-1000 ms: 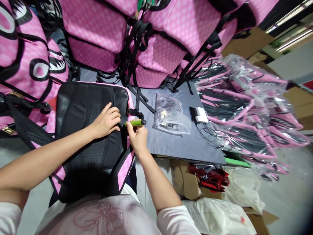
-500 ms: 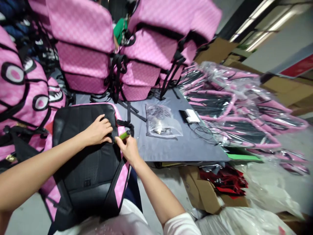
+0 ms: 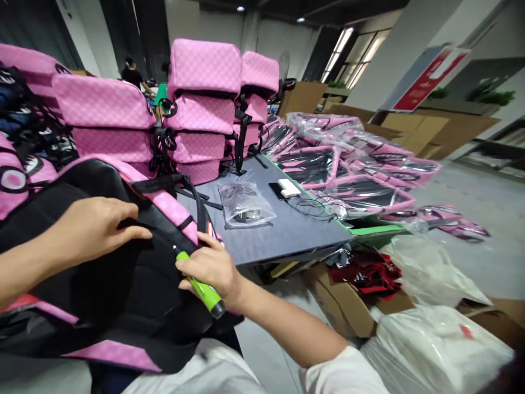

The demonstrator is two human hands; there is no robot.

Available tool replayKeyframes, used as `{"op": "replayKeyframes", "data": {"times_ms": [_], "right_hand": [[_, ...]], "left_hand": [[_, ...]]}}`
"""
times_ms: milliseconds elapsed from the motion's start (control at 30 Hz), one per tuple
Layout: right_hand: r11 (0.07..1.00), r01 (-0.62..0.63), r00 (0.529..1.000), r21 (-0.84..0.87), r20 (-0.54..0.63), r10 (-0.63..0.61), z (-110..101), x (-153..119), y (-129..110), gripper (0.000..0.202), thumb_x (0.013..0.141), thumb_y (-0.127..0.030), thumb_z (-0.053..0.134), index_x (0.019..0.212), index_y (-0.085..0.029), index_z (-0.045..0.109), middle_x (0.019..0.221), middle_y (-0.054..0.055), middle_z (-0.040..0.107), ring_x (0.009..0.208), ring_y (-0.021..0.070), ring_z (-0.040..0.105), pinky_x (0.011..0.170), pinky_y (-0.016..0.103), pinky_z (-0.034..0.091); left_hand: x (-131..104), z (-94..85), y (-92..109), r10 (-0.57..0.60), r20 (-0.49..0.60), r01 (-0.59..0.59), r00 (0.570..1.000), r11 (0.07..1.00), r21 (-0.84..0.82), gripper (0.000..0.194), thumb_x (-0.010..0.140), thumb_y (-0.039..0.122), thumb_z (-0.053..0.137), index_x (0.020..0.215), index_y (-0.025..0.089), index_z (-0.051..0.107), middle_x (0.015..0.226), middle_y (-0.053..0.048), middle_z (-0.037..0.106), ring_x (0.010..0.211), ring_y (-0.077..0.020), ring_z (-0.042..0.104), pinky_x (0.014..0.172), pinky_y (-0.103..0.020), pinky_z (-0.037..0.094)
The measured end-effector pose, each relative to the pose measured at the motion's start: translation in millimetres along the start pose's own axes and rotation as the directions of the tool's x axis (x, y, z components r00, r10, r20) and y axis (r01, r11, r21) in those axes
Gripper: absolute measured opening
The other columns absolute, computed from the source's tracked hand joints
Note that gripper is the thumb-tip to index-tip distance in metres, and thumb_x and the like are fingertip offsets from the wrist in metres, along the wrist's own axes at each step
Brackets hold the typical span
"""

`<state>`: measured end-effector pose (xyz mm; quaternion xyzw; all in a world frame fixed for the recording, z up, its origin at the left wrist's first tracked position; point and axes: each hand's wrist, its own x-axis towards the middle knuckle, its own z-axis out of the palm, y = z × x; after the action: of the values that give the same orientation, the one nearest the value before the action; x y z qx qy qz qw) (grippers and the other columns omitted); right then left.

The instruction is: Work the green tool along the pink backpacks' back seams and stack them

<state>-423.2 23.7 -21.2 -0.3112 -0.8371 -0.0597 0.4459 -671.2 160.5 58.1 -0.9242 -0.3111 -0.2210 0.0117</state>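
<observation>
A pink backpack (image 3: 118, 241) with a black panel lies tilted across my lap and the table edge. Over its black side hovers my left hand (image 3: 96, 227), thumb and forefinger apart, holding nothing; I cannot tell whether it touches the fabric. My right hand (image 3: 213, 268) is closed round a lime-green pen-shaped tool (image 3: 205, 290) with a thin pale tip and a dark end. That tip points at the black panel, close to the pink edge. A black strap (image 3: 199, 205) rises just beyond my right fingers.
Stacked pink backpacks (image 3: 200, 109) stand at the back of the grey table (image 3: 287, 230). On it lie a clear plastic bag (image 3: 246, 202) and a white box (image 3: 289, 187) with cables. Plastic-wrapped backpacks (image 3: 361, 186) pile up at the right. A cardboard box (image 3: 336, 301) sits below.
The backpack is turned and tilted, its near edge now lower and wider in view. My left hand has moved left and opened; my right hand still grips the green tool, which shows more fully.
</observation>
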Motion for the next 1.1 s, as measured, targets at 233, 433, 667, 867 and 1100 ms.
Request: {"op": "replayKeyframes", "data": {"times_ms": [233, 433, 667, 867, 1100], "right_hand": [[0.994, 0.018, 0.976, -0.111, 0.219, 0.006, -41, 10, 43, 0.026, 0.097, -0.022, 0.058, 0.121, -0.026, 0.066, 0.098, 0.005, 0.077, 0.092, 0.0197, 0.073, 0.095, 0.041, 0.056], [0.974, -0.224, 0.957, -0.034, 0.181, 0.227, -3, -43, 58, 0.035, 0.093, -0.019, 0.06, 0.127, -0.022, 0.06, 0.107, 0.012, 0.075, 0.093, 0.0233, 0.073, 0.079, 0.037, 0.061], [0.99, -0.118, 0.981, 0.082, 0.168, 0.103, 70, -19, 49, 0.036, 0.093, -0.022, 0.058, 0.129, -0.022, 0.059, 0.112, 0.012, 0.074, 0.104, 0.0245, 0.07, 0.091, 0.043, 0.056], [0.955, -0.262, 0.962, 0.139, 0.123, 0.245, 99, -21, 44, 0.032, 0.093, -0.023, 0.058, 0.125, -0.023, 0.058, 0.105, 0.01, 0.073, 0.096, 0.0243, 0.068, 0.089, 0.044, 0.054], [0.931, -0.294, 0.942, 0.217, 0.229, 0.244, 86, -41, 15, 0.026, 0.09, -0.023, 0.059, 0.116, -0.022, 0.06, 0.095, 0.008, 0.071, 0.084, 0.0229, 0.065, 0.079, 0.041, 0.054]], "left_hand": [[-8, 39.3, 37, -0.496, 0.125, 0.505, 0.859, 0.862, -0.053, 0.038, 0.09, 0.058, 0.057, 0.085, 0.024, 0.072, 0.085, -0.001, 0.075, 0.077, -0.0221, 0.069, 0.063, -0.03, 0.043], [-68, 124.1, 39, -0.357, 0.297, 0.376, 0.886, 0.927, -0.008, 0.022, 0.091, 0.033, 0.065, 0.105, 0.016, 0.069, 0.103, -0.011, 0.075, 0.099, -0.0273, 0.069, 0.082, -0.036, 0.051], [-77, 105.7, 32, -0.065, 0.162, 0.066, 0.985, 0.998, -0.002, 0.024, 0.099, 0.031, 0.05, 0.104, 0.018, 0.069, 0.098, -0.007, 0.073, 0.091, -0.0227, 0.065, 0.079, -0.035, 0.049], [-42, 111.6, 0, -0.321, 0.186, 0.329, 0.929, 0.944, -0.011, 0.065, 0.086, 0.037, 0.071, 0.144, 0.018, 0.048, 0.145, -0.015, 0.056, 0.133, -0.0316, 0.05, 0.105, -0.045, 0.042], [-27, 140.3, -10, -0.349, 0.47, 0.351, 0.811, 0.932, 0.087, 0.089, 0.076, 0.052, 0.079, 0.15, 0.02, 0.041, 0.13, -0.015, 0.067, 0.116, -0.0319, 0.063, 0.095, -0.04, 0.047]]}}
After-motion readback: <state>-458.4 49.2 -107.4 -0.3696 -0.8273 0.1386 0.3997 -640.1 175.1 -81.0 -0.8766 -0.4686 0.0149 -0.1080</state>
